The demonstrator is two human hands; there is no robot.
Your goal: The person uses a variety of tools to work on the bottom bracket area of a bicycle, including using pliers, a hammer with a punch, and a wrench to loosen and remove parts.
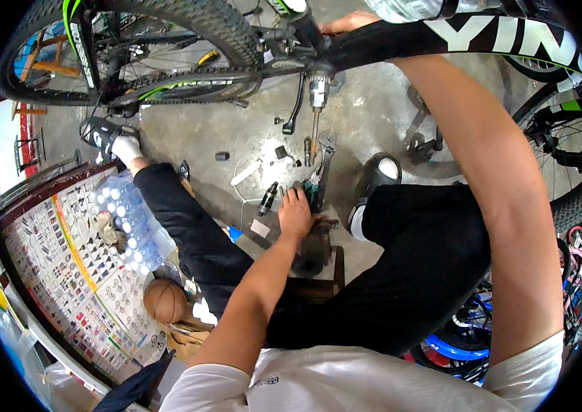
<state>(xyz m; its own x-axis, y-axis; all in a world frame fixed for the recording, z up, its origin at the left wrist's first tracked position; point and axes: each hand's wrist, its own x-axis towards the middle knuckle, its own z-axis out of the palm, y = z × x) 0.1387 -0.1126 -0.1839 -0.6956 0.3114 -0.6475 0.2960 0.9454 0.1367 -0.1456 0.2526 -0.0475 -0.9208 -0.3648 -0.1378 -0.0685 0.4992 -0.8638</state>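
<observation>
A black mountain bike frame (pixel 387 42) with white lettering lies across the top of the view. My right arm passes beneath its thick tube, and my right hand (pixel 349 23) closes against the frame beyond; its fingers are partly hidden. From the crank area a silver cylindrical tool (pixel 318 89) with a rod sticks out toward me, beside a black crank arm (pixel 296 104). Low between my knees, my left hand (pixel 296 211) has its fingers stretched over a dark green item (pixel 312 194) among the tools. An adjustable wrench (pixel 327 152) and a black cylindrical tool (pixel 268 199) lie close by.
Small dark parts (pixel 222 156) and a white cable (pixel 237 180) are scattered on the concrete floor. At left stand a printed-top table (pixel 64 254), wrapped water bottles (pixel 133 223) and a basketball (pixel 165 301). More bikes (pixel 572 199) crowd the right side.
</observation>
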